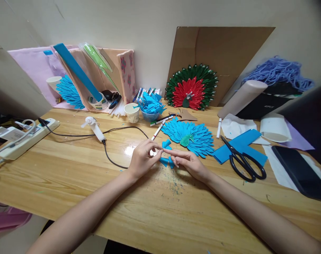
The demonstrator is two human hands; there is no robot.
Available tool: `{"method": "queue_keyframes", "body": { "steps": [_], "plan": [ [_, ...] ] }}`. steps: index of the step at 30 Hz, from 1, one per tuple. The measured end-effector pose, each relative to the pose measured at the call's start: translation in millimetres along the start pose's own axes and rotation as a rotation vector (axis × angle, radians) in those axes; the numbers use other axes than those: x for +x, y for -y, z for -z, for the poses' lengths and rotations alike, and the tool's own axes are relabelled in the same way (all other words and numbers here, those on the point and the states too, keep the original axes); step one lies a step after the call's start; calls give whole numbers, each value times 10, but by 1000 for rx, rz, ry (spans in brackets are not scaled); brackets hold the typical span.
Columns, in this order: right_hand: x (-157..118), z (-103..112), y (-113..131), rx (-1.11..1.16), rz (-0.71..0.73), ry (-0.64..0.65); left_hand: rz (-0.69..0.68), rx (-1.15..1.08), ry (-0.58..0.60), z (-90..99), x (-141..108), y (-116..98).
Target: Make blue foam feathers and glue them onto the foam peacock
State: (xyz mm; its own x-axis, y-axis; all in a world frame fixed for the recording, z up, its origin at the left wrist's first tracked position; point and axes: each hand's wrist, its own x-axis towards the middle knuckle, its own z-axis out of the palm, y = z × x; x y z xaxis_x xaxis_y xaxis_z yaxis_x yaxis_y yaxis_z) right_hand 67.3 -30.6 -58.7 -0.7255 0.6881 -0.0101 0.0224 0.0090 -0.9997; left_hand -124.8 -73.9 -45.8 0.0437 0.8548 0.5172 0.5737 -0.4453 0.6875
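Note:
My left hand (144, 157) is closed in a pinch over the middle of the wooden table. What sits between its fingertips is too small to make out. My right hand (189, 162) meets it from the right, index finger stretched out to the left fingertips and the other fingers apart. Small blue pieces (164, 161) lie just under and beside the fingers, with another blue piece (166, 143) behind them. Beyond my right hand lies a blue layered fan (197, 135) with a green bird-shaped piece (186, 140) on it.
Black-handled scissors (243, 164) rest on folded blue strips (255, 151) at the right, near a dark phone (299, 173). Behind are a bowl of blue pieces (150, 106), a paper cup (132, 113) and a red-green fan (192, 86). A white glue gun-like device (95, 129) with cable lies left.

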Motion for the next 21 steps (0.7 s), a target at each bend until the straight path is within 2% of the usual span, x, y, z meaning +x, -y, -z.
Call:
{"method": "queue_keyframes", "body": {
  "steps": [12, 21],
  "plan": [
    [3, 12, -52, 21, -1, 0, 14, -21, 19, -18, 1, 20],
    [18, -11, -12, -57, 57, -35, 95, -48, 22, -17, 8, 5]
  ]
}}
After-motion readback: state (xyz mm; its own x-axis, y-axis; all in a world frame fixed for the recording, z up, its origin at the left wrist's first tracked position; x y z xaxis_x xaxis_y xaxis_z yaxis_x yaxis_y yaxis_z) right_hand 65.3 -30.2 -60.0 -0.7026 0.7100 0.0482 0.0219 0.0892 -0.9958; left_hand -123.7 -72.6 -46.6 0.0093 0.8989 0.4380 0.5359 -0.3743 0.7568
